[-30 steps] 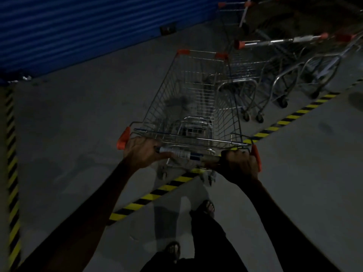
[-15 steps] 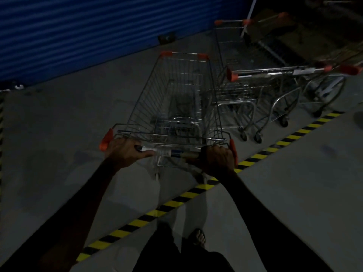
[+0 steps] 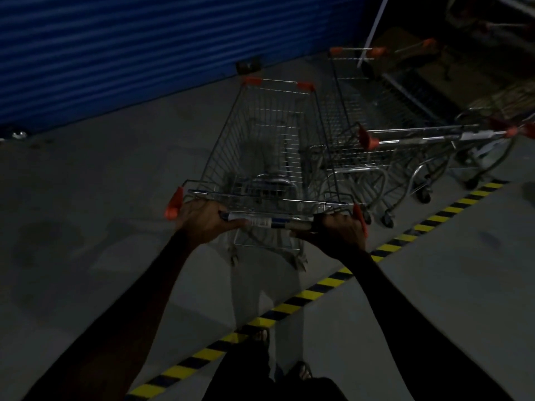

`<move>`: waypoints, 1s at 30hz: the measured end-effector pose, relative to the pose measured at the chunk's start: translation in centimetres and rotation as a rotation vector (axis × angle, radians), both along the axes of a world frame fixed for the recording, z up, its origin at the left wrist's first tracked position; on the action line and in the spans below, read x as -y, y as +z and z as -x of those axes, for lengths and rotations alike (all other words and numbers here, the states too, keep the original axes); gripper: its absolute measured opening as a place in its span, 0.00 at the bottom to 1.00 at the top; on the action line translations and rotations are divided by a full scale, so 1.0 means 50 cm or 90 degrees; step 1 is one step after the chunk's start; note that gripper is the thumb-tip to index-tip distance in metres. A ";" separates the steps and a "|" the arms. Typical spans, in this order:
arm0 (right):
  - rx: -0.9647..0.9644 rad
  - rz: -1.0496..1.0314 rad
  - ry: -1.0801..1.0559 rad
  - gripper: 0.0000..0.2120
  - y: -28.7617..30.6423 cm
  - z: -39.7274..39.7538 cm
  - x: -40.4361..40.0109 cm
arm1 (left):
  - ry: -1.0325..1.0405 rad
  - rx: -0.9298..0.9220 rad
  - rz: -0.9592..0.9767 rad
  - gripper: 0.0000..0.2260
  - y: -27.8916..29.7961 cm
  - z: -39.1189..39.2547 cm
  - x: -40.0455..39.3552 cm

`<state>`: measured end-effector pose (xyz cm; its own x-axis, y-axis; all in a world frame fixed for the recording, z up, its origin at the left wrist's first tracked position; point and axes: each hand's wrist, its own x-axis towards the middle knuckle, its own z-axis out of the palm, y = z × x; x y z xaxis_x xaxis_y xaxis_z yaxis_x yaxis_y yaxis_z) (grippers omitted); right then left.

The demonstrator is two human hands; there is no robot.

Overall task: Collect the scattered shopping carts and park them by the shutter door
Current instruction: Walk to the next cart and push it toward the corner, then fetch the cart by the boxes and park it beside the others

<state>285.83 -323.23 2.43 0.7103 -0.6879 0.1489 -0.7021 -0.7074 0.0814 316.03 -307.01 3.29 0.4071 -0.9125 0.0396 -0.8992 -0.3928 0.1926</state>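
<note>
An empty wire shopping cart (image 3: 269, 146) with orange corner caps stands in front of me, nose toward the blue shutter door (image 3: 144, 50). My left hand (image 3: 202, 218) grips the left end of its handle bar (image 3: 266, 222). My right hand (image 3: 338, 230) grips the right end. Just right of it stand parked carts (image 3: 362, 134), nested side by side, with a long handle (image 3: 428, 137) sticking out to the right. The scene is dim.
A yellow-and-black floor stripe (image 3: 312, 290) runs diagonally under my arms and behind the parked carts. My feet (image 3: 301, 371) show at the bottom edge. Dark shelving and clutter (image 3: 463, 68) fill the upper right. Bare grey concrete (image 3: 86, 198) lies to the left.
I have walked forward with the cart: it has crossed the striped line, rolled nearer the shutter door and drawn alongside the parked carts. Both hands keep their grip on the handle.
</note>
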 end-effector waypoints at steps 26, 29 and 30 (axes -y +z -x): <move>0.233 -0.132 -0.355 0.28 0.016 0.263 -0.266 | -0.256 -0.138 0.291 0.16 -0.067 0.343 -0.019; 0.250 -0.131 -0.426 0.28 0.027 0.326 -0.315 | -0.317 -0.163 0.288 0.16 -0.062 0.406 -0.018; 0.261 -0.127 -0.452 0.28 0.033 0.348 -0.333 | -0.342 -0.170 0.288 0.16 -0.066 0.427 -0.018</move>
<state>268.42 -306.56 4.06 0.0153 -0.9916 0.1286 -0.9325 -0.0606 -0.3561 294.68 -306.10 0.01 -0.0415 -0.9062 0.4208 -0.8444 0.2570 0.4700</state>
